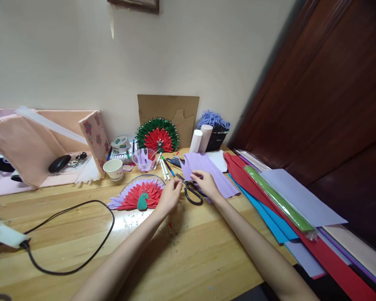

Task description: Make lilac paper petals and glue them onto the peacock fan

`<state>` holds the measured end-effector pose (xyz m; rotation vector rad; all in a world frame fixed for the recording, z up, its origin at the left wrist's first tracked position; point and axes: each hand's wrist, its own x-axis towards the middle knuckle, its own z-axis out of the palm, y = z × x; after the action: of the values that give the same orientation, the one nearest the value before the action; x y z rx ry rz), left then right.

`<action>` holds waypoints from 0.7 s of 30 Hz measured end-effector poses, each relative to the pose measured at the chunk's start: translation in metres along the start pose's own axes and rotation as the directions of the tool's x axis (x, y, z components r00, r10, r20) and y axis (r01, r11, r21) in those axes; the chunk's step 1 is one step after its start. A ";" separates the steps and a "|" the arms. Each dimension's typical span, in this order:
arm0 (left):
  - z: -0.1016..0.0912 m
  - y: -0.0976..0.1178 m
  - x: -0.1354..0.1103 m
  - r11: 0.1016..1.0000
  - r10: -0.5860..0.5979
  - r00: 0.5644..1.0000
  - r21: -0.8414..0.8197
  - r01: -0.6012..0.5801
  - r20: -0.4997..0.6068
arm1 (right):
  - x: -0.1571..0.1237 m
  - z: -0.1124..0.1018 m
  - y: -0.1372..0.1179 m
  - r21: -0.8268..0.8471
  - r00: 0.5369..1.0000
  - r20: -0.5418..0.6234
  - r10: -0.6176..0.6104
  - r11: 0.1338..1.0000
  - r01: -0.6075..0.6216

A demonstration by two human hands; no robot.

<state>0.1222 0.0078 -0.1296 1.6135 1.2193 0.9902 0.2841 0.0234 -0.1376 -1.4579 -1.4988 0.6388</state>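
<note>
My left hand (171, 194) is closed in a pinch above the table, just right of the paper peacock fan (142, 195) with its red and lilac petals and green body. Whatever is between those fingertips is too small to make out. Thumb and fingers of my right hand (206, 184) are also drawn together, over the near edge of a sheet of purple crepe paper (211, 169); I cannot make out what they pinch. Between and below the hands lies a pair of black-handled scissors (192, 195) on the table, its blades pointing away from me.
Markers (164, 168) and a clear bowl of purple scraps (144, 160) stand behind. A green and red fan (158, 136) leans on cardboard (169, 106). A paper cup (113, 169) and black cable (72, 271) are left; coloured sheets (301, 200) are stacked right.
</note>
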 end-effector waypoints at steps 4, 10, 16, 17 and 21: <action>-0.004 0.007 -0.002 0.999 0.015 0.992 -0.035 -0.010 0.129 | -0.026 0.000 -0.027 -0.033 0.990 0.072 -0.121 0.992 0.124; -0.011 0.007 -0.009 1.000 -0.014 0.973 0.003 0.013 0.231 | -0.037 0.004 -0.035 -0.022 0.986 0.096 -0.139 0.990 0.142; -0.015 0.000 -0.012 1.000 0.019 0.967 -0.016 -0.015 0.253 | -0.038 0.009 -0.031 0.032 0.996 0.085 -0.032 0.999 0.029; -0.015 0.000 -0.012 0.999 0.042 0.963 -0.031 -0.035 0.266 | -0.038 0.009 -0.030 0.045 0.995 0.098 -0.003 0.999 -0.001; -0.017 0.001 -0.012 0.993 0.114 0.970 -0.045 -0.106 0.213 | -0.035 0.010 -0.025 0.160 0.981 0.174 0.090 0.980 -0.118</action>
<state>0.1037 -0.0013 -0.1246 1.7278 0.9707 0.8730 0.2590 -0.0122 -0.1290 -1.3862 -1.4613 0.9491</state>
